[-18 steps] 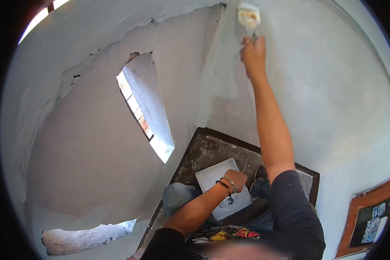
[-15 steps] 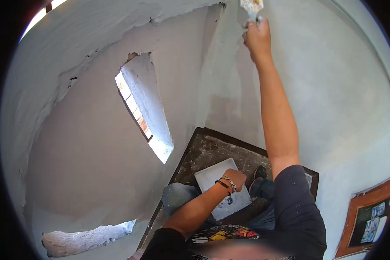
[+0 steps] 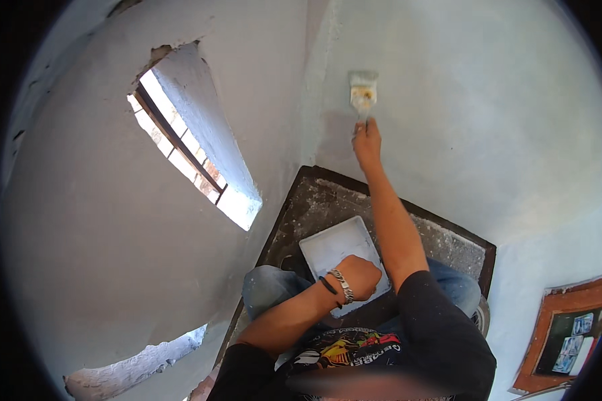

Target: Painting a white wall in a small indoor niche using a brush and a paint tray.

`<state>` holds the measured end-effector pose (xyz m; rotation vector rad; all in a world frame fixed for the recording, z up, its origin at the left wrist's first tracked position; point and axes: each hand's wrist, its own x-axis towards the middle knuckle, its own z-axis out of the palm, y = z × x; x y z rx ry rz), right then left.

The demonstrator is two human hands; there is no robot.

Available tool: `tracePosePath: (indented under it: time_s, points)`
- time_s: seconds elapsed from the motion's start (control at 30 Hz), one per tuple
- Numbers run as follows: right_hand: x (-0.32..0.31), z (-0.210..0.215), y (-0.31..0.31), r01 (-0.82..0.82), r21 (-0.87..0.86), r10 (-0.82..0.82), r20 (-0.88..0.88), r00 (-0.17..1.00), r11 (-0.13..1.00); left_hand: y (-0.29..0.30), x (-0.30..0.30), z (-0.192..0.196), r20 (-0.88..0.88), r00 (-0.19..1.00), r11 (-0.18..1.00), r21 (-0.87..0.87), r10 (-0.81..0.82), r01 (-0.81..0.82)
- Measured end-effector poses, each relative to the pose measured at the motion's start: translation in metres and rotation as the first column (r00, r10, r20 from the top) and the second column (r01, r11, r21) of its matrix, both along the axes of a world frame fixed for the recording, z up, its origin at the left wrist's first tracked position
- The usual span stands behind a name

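Observation:
My right hand (image 3: 367,144) grips the handle of a wide paintbrush (image 3: 363,93) with a paint-smeared pale body. Its bristles lie against or very close to the pale wall (image 3: 461,134) on the right. Below, my left hand (image 3: 358,277), with a chain bracelet and a dark band at the wrist, is closed in a fist above a white paint tray (image 3: 334,244). Whatever its fingers hold is hidden beneath the hand. The tray sits between my bent knees, its inside coated in white.
On the left, a pinkish-grey wall (image 3: 114,220) has a slanted opening (image 3: 214,127) with broken edges and a lower niche (image 3: 137,367). The walls meet at a corner behind a dark, paint-spattered floor (image 3: 321,194). A wooden frame (image 3: 548,321) is at the lower right.
My right hand has brought the brush down the wall and slightly left, from the top edge of view. The left fist stays over the tray. The view has tilted.

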<state>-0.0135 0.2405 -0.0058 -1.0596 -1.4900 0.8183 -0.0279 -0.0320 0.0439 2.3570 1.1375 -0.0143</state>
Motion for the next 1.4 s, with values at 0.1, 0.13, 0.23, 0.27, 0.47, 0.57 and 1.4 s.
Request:
tracePosePath:
  time_s: [0.1,0.13,0.23,0.27,0.47,0.57,1.4]
  points:
    - [0.019,-0.07,-0.011,0.051,-0.043,-0.044,0.14,0.989,0.998,0.008,-0.014,0.015,0.122,0.992,0.999,-0.028,0.033,-0.03]
    - [0.025,-0.089,-0.017,0.044,-0.073,-0.034,0.13,0.991,0.996,0.012,-0.018,0.016,0.17,0.982,0.996,0.011,0.088,-0.091]
    - [0.033,-0.124,-0.037,0.074,-0.276,-0.027,0.172,0.985,0.958,0.017,-0.017,0.018,0.214,0.965,0.984,0.058,0.152,-0.168]
    - [0.037,-0.127,-0.038,0.078,-0.278,-0.03,0.174,0.984,0.957,0.019,-0.013,0.015,0.199,0.971,0.986,0.073,0.132,-0.149]
    - [0.0,-0.02,-0.042,-0.309,-0.625,0.018,-0.426,0.904,0.717,0.013,-0.006,0.017,0.225,0.97,0.993,0.054,0.095,-0.109]
    - [0.004,0.056,-0.038,-0.413,-0.479,0.105,-0.546,0.831,0.775,0.014,-0.011,0.03,0.266,0.962,0.995,0.056,0.063,-0.081]
    - [-0.004,-0.115,-0.05,0.123,-0.155,-0.048,0.416,0.908,0.98,-0.001,-0.028,0.054,0.408,0.912,0.999,0.023,-0.035,0.028]
